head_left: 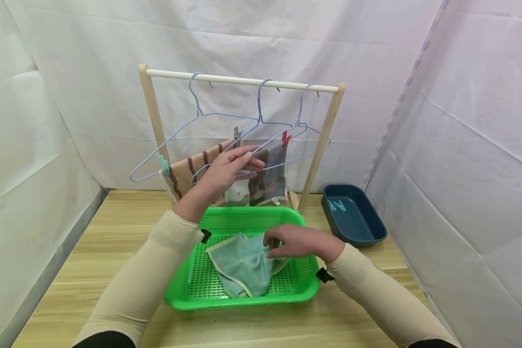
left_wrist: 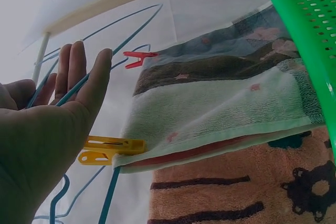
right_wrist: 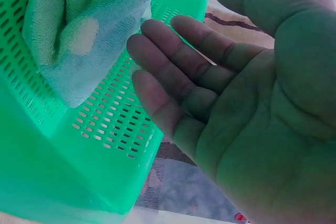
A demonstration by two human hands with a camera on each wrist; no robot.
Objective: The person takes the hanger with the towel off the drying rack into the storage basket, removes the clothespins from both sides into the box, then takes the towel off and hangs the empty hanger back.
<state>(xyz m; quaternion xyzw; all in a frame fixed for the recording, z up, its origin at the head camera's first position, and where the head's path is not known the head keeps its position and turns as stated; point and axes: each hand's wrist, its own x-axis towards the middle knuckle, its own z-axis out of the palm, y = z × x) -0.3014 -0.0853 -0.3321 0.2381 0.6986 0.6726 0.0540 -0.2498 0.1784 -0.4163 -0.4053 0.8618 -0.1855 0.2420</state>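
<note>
My left hand (head_left: 232, 169) holds the left side of the rightmost blue wire hanger (head_left: 275, 139), the wire passing between thumb and fingers. In the left wrist view, that wire crosses the hand. Over the green basket (head_left: 178, 300), my right hand (head_left: 297, 241) hovers with loosely bent fingers, holding nothing. The right wrist view shows its palm (right_wrist: 262, 114) and fingers apart from the light blue towel (right_wrist: 105, 40). That towel lies crumpled in the basket.
Hangers hang from a rack's white rod (head_left: 239, 80). An orange striped towel (head_left: 191, 164) and a grey-brown patterned towel (head_left: 278, 169) hang there, with red (left_wrist: 139, 59) and yellow (left_wrist: 113, 148) clips visible. A dark blue bin (head_left: 356, 217) holding light blue clips stands right.
</note>
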